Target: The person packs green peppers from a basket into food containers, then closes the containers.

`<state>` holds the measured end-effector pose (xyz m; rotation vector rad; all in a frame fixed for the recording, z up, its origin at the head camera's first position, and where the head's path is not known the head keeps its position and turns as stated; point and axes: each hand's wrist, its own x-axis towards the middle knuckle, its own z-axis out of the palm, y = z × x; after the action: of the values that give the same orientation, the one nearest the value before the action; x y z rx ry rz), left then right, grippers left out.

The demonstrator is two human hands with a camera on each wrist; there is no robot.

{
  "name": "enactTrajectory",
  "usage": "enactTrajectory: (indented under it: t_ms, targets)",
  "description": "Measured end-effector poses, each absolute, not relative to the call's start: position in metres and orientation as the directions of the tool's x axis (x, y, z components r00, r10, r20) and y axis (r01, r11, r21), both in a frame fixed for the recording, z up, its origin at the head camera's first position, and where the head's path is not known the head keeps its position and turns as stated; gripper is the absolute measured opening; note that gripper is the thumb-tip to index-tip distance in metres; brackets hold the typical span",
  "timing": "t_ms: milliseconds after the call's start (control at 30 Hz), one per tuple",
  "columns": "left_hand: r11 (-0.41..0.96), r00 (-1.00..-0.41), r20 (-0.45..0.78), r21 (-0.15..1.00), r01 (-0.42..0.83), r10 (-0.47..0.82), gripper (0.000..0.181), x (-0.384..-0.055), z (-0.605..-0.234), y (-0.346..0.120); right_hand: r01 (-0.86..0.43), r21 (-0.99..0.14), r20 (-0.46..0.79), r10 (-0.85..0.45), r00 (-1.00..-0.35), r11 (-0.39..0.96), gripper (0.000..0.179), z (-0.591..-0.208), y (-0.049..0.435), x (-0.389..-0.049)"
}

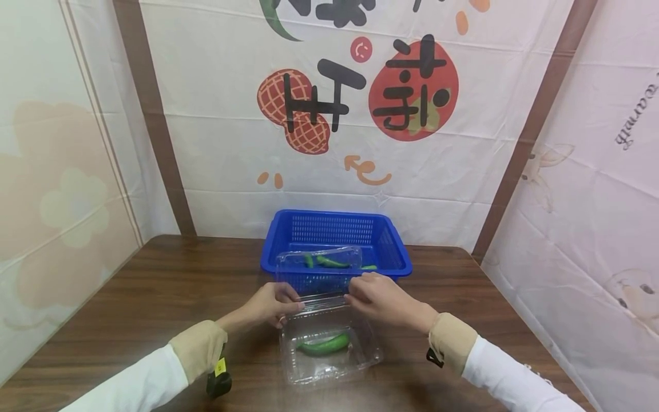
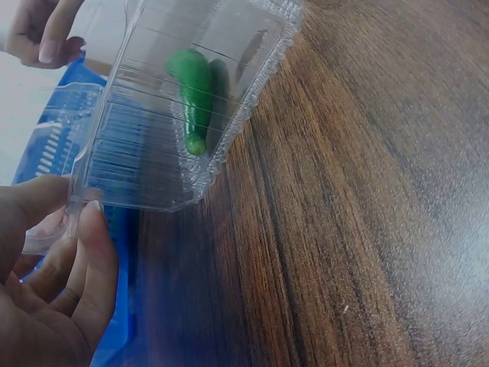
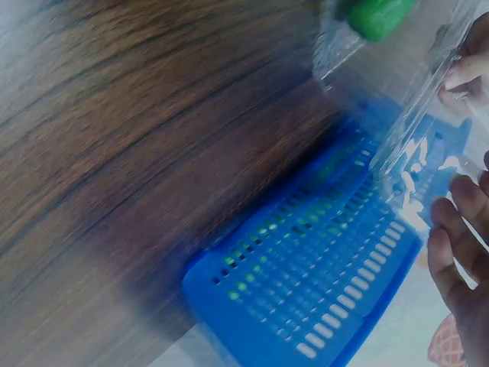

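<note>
In left hand (image 1: 272, 304), clear box (image 1: 314, 373), green pepper (image 1: 327, 345) inside

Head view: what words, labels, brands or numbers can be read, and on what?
"warmth": right-hand curtain, running sideways.
Large dark characters: back curtain; seemingly upside down, not surely readable, topmost ones cut off.
Yellow label on the black wrist device: too small to read.
Clear plastic clamshell box and blue plastic basket: no text visible.

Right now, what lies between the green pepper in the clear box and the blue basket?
In the head view, the hinge and raised lid of the clear box lie between the green pepper and the blue basket.
</note>
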<state>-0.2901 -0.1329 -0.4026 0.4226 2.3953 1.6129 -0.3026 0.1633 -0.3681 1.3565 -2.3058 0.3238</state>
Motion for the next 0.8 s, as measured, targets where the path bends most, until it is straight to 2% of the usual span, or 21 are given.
enactTrajectory:
  t_ms: [133,467,800]
  targets:
    - [0.359,-0.932,-0.021,0.926,0.119,0.362,0.028,-0.288,-0.401,-0.133,-0.869,0.066,0.554,-0.742,-0.377,0.490,0.030,-0.371,0.168,-0.310]
    - [0.327,-0.929,-0.009,0.937,0.121,0.370,0.028,-0.288,-0.402,-0.134,-0.839,0.141,0.699,-0.653,-0.291,0.526,0.030,-0.371,0.175,-0.324]
    - [0.319,-0.930,-0.004,0.940,0.122,0.367,0.028,-0.289,-0.403,-0.133,-0.758,0.151,0.781,-0.547,-0.302,0.634,0.033,-0.369,0.186,-0.337]
